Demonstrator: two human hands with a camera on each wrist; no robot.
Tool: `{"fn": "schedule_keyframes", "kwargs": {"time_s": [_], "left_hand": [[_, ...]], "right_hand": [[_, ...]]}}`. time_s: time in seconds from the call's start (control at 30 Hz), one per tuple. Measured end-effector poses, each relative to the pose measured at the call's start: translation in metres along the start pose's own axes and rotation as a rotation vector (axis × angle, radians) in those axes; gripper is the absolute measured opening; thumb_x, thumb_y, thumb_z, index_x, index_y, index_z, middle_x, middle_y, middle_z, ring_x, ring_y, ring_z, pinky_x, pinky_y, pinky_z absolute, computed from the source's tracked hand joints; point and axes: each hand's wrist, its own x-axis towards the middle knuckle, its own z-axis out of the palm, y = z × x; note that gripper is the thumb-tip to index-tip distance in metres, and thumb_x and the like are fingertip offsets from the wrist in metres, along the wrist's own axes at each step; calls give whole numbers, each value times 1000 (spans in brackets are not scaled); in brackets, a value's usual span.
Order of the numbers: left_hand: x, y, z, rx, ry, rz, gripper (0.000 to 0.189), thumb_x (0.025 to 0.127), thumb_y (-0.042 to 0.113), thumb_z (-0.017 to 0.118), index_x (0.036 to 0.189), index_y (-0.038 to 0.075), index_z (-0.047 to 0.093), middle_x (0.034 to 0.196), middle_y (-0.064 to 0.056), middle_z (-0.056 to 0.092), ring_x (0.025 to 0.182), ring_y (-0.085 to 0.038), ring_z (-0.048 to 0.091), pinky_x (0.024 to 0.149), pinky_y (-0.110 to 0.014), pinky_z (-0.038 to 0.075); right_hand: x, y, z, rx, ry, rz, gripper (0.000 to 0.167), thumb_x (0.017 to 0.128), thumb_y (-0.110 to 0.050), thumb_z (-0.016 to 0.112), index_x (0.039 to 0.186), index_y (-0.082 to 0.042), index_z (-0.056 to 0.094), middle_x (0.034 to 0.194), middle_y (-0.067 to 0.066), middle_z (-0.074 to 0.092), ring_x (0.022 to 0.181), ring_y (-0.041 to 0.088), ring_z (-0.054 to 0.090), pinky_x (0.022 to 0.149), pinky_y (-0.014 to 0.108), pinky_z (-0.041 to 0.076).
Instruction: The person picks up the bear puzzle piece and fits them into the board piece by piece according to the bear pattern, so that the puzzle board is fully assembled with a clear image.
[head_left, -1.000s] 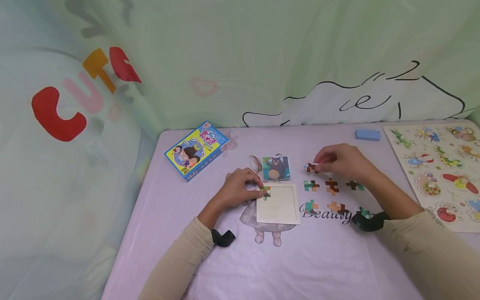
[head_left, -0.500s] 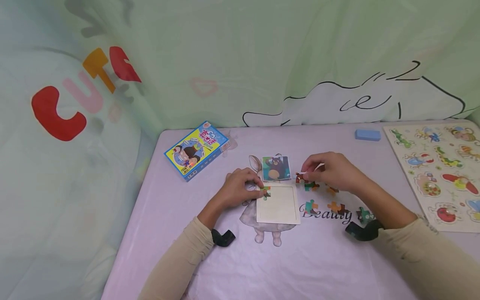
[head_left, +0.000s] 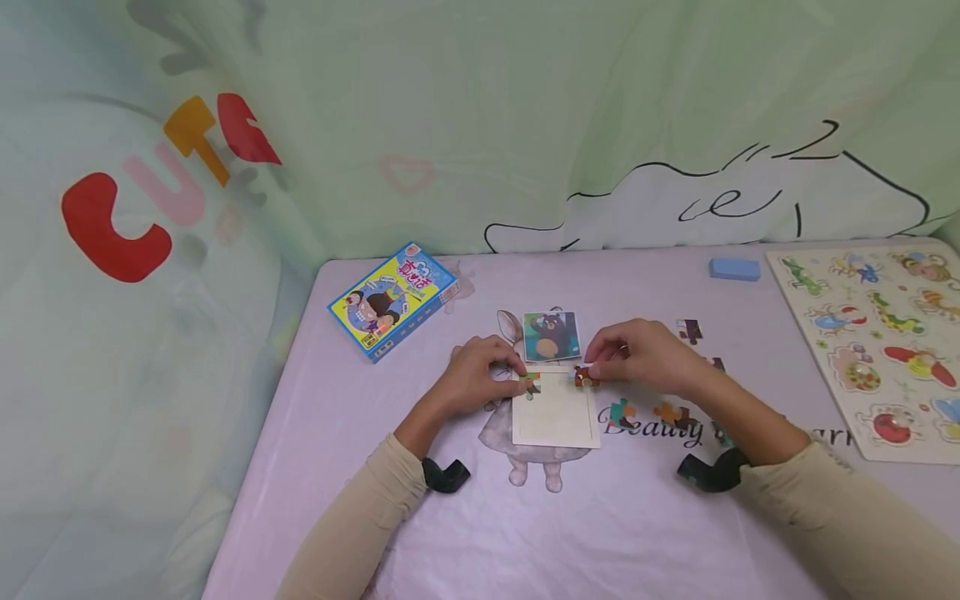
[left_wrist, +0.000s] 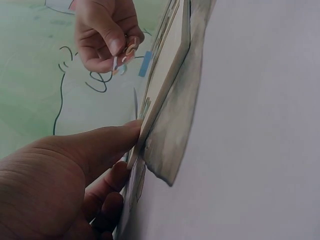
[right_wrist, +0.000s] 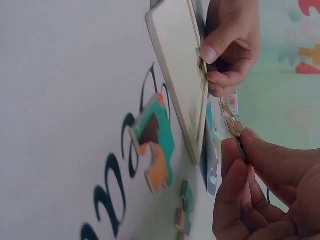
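Note:
A square wooden puzzle tray (head_left: 555,425) lies on the table, with a puzzle piece (head_left: 533,384) set in its upper left corner. My left hand (head_left: 480,375) holds the tray's left edge between thumb and fingers, right beside that corner piece. Between thumb and fingertips, my right hand (head_left: 641,358) pinches a brown puzzle piece (head_left: 585,377) with part of a bear's face on it. In the right wrist view this piece (right_wrist: 232,121) is raised above the tray (right_wrist: 172,45), near its upper right. Just behind the tray lies a bear picture card (head_left: 551,336).
Several loose puzzle pieces lie right of the tray, among them a teal one (head_left: 621,412) and an orange-brown one (head_left: 675,414); my right hand hides some. A blue block (head_left: 734,269), an insect board (head_left: 873,350) and a blue-yellow box (head_left: 393,302) stand further out.
My right hand has moved left and toward me, bringing the brown puzzle piece from the loose pieces to above the tray's upper right. My left hand has stayed at the tray's edge.

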Motion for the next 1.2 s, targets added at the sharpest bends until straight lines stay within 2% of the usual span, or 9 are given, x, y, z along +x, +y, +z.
{"fn": "schedule_keyframes", "kwargs": {"time_s": [0.27,0.53,0.87,1.2], "left_hand": [[0,1,-1,-8,-3,-7,14,87,35,82,97,27,76,114,8,66,105,-15,51,93,-41,30],[1,0,-1,6,-6,-8,15,87,37,81,98,27,76,114,8,66,108,-15,52,93,-41,31],[1,-2,0,7,-4,-1,14,87,36,81,97,27,76,115,8,66,107,-15,52,93,-41,30],[1,-3,0,14,0,24,16,87,35,81,98,25,76,115,6,66,107,-16,54,91,-40,31]], "right_hand": [[5,-5,15,22,-23,-3,9,89,-20,80,94,-15,75,81,-3,68,78,17,57,69,27,49],[11,-11,26,13,-16,-35,11,89,-21,80,95,-13,75,83,-3,70,78,15,59,72,30,50],[19,-16,33,35,-2,-2,9,88,-20,81,93,-14,75,82,-1,69,76,17,58,68,31,48],[25,-19,39,-29,34,15,9,87,-19,81,89,-12,75,75,-1,69,72,15,57,63,29,45]]}}
